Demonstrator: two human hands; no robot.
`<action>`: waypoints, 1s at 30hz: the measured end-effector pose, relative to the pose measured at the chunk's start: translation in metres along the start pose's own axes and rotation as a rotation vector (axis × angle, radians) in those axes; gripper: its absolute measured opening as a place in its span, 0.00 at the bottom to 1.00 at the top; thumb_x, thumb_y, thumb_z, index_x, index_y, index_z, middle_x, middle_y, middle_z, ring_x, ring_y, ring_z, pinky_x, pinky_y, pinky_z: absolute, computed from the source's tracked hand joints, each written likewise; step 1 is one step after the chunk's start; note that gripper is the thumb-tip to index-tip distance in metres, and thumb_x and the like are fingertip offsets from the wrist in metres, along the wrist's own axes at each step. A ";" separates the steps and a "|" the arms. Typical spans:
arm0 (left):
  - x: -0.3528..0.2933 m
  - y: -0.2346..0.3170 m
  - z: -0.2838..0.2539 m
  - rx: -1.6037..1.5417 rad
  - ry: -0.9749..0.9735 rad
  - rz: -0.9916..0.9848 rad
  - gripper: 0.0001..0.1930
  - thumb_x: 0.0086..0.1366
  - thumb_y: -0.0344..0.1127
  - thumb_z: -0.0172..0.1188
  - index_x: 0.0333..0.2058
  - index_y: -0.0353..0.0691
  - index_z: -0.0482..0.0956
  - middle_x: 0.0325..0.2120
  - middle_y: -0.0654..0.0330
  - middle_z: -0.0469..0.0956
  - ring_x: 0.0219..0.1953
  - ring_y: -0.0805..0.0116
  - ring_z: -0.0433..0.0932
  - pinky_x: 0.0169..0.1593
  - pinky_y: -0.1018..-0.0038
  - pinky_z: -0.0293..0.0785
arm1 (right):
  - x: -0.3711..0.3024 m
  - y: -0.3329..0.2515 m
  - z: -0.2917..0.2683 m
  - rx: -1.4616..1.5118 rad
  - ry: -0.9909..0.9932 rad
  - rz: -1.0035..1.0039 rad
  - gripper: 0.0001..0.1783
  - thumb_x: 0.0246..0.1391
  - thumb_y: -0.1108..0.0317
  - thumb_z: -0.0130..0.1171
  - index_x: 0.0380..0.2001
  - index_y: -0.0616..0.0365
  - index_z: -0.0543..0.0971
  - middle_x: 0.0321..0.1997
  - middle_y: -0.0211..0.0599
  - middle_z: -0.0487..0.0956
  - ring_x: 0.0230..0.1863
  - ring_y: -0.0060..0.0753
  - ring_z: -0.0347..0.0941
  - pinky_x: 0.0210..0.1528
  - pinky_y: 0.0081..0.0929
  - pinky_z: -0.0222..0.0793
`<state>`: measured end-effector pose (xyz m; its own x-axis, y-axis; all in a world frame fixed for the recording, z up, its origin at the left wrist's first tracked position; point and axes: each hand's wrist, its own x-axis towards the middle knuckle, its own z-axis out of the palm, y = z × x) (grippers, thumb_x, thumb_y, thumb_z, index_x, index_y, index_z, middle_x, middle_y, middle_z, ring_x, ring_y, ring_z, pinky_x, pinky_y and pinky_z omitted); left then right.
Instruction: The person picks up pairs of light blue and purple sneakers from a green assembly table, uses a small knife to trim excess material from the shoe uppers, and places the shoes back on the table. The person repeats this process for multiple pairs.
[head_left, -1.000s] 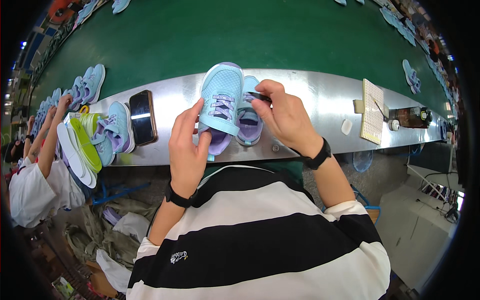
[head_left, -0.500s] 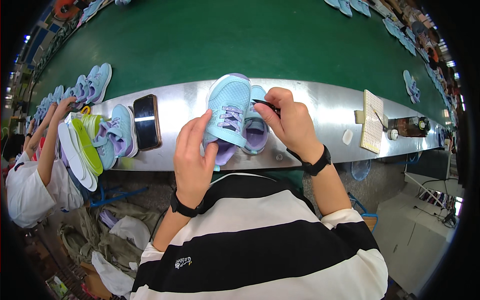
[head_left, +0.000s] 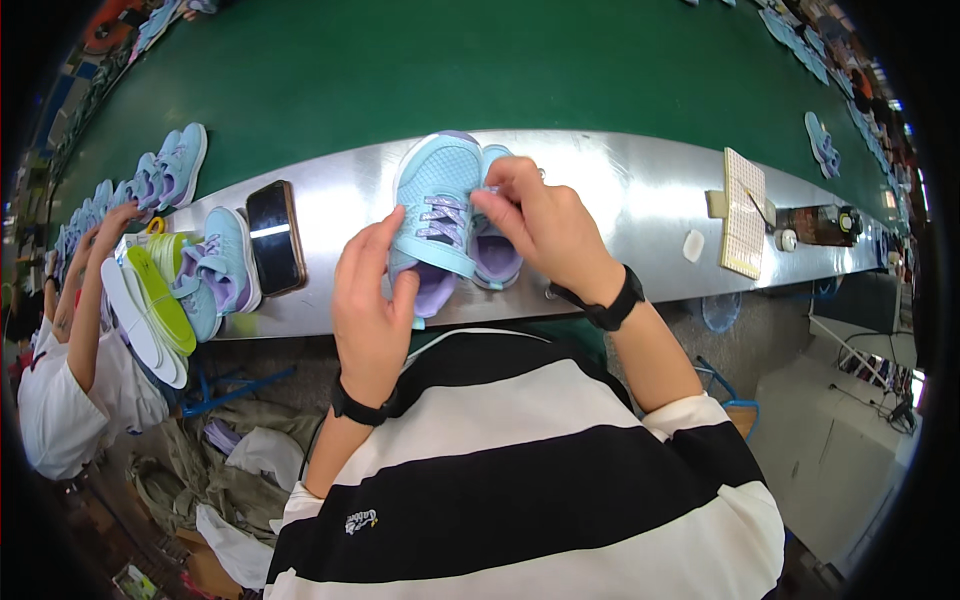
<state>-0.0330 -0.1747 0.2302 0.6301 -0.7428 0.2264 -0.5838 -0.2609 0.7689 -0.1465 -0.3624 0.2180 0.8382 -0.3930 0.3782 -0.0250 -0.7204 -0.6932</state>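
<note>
A light blue sneaker point(head_left: 436, 172) with purple lining and speckled lilac laces is held toe-away by my left hand point(head_left: 368, 310), fingers along its left side and thumb near the heel. Its mate point(head_left: 496, 252) stands on the metal ledge, partly hidden behind it. My right hand point(head_left: 550, 225) is closed in a pinch, with thumb and fingertips against the right side of the held sneaker, by the laces. What those fingertips grip is hidden.
Left of me lie a phone point(head_left: 276, 238), another sneaker pair point(head_left: 228, 258) and white and lime insoles point(head_left: 143, 318). A notepad point(head_left: 742, 215), a white piece point(head_left: 692, 245) and a dark bottle point(head_left: 815, 226) lie to the right. Beyond runs a green belt point(head_left: 480, 70); a co-worker point(head_left: 85, 380) handles sneakers at left.
My right hand has come left to the held sneaker's lace edge. The small dark tool that showed in its fingers is out of sight. My left hand keeps its hold.
</note>
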 end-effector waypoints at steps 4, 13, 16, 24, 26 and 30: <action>-0.003 -0.012 -0.004 -0.199 0.032 -0.174 0.24 0.63 0.23 0.55 0.59 0.37 0.72 0.45 0.54 0.75 0.43 0.66 0.75 0.41 0.70 0.75 | -0.008 0.028 -0.024 -0.004 0.169 0.376 0.17 0.63 0.61 0.57 0.46 0.59 0.65 0.20 0.44 0.77 0.20 0.46 0.74 0.23 0.35 0.65; -0.002 -0.045 0.032 -0.287 -0.103 -0.374 0.22 0.68 0.33 0.59 0.59 0.34 0.71 0.44 0.53 0.75 0.40 0.70 0.75 0.40 0.76 0.77 | -0.018 0.063 -0.004 0.102 -0.158 0.416 0.21 0.64 0.56 0.55 0.48 0.61 0.64 0.26 0.50 0.82 0.28 0.48 0.79 0.32 0.34 0.71; -0.006 -0.046 0.038 -0.323 -0.086 -0.375 0.23 0.68 0.35 0.60 0.59 0.35 0.70 0.44 0.53 0.74 0.40 0.70 0.75 0.40 0.76 0.77 | -0.013 0.062 0.000 0.140 -0.175 0.444 0.21 0.64 0.55 0.55 0.48 0.60 0.64 0.27 0.50 0.82 0.29 0.47 0.80 0.33 0.32 0.71; -0.005 -0.049 0.038 -0.252 -0.109 -0.344 0.23 0.68 0.36 0.60 0.59 0.35 0.70 0.43 0.53 0.74 0.40 0.70 0.76 0.39 0.75 0.77 | -0.011 0.065 -0.002 0.060 -0.148 0.421 0.17 0.64 0.56 0.55 0.45 0.57 0.68 0.21 0.47 0.80 0.25 0.47 0.78 0.29 0.36 0.69; -0.004 -0.048 0.038 -0.236 -0.117 -0.337 0.23 0.68 0.36 0.60 0.59 0.35 0.70 0.43 0.53 0.74 0.40 0.70 0.76 0.39 0.75 0.77 | -0.013 0.067 -0.001 0.049 -0.149 0.364 0.16 0.64 0.57 0.55 0.45 0.57 0.68 0.20 0.47 0.79 0.25 0.48 0.77 0.29 0.38 0.68; -0.004 -0.049 0.034 -0.330 -0.138 -0.361 0.24 0.68 0.37 0.60 0.60 0.34 0.69 0.44 0.53 0.74 0.41 0.71 0.76 0.39 0.76 0.77 | -0.032 0.082 -0.019 -0.055 -0.012 0.505 0.16 0.63 0.58 0.56 0.45 0.57 0.68 0.25 0.50 0.81 0.29 0.52 0.79 0.32 0.40 0.71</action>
<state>-0.0248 -0.1802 0.1713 0.6751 -0.7216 -0.1531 -0.1338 -0.3240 0.9366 -0.1854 -0.4194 0.1607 0.7203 -0.6936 -0.0029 -0.4568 -0.4713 -0.7544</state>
